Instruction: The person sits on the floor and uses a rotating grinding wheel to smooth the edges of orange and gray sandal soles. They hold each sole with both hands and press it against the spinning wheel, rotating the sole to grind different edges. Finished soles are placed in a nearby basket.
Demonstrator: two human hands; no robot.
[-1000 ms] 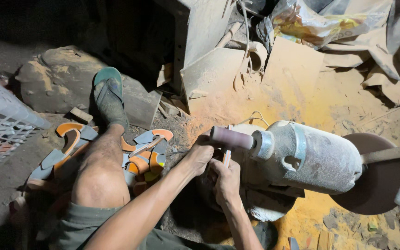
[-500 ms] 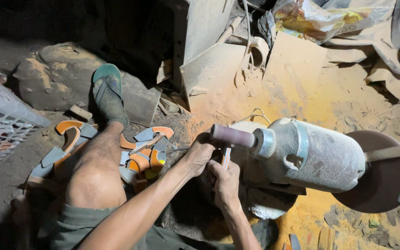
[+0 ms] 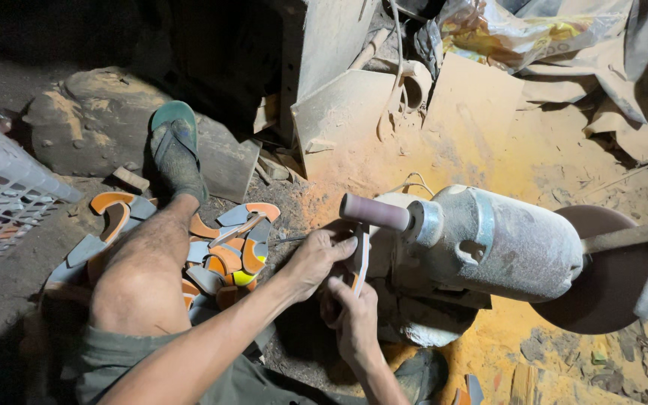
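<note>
Right below the grinder's spindle, a thin flat sole piece (image 3: pixel 359 259) stands on edge, its long axis running nearly upright, its top edge tucked just under the sanding drum (image 3: pixel 375 212). Its face looks pale and smooth with an orange rim at the lower end. The left hand (image 3: pixel 315 259) has its grip closed on the piece's upper part, thumb pressed beside the drum; the right hand (image 3: pixel 354 319) holds the lower end from beneath, fingers curled tight around it. The drum is a short mauve cylinder, matte and gritty, pointing left from the motor housing (image 3: pixel 500 244), a rounded grey metal body coated in dust. A brown disc (image 3: pixel 601 289) sits at the motor's far end. Orange powder covers the floor (image 3: pixel 489 150) around it. Left of the bare knee (image 3: pixel 140 289) lies a heap of curved orange and grey sole pieces (image 3: pixel 219 251), with a white plastic crate (image 3: pixel 1 199) well apart at the edge.
</note>
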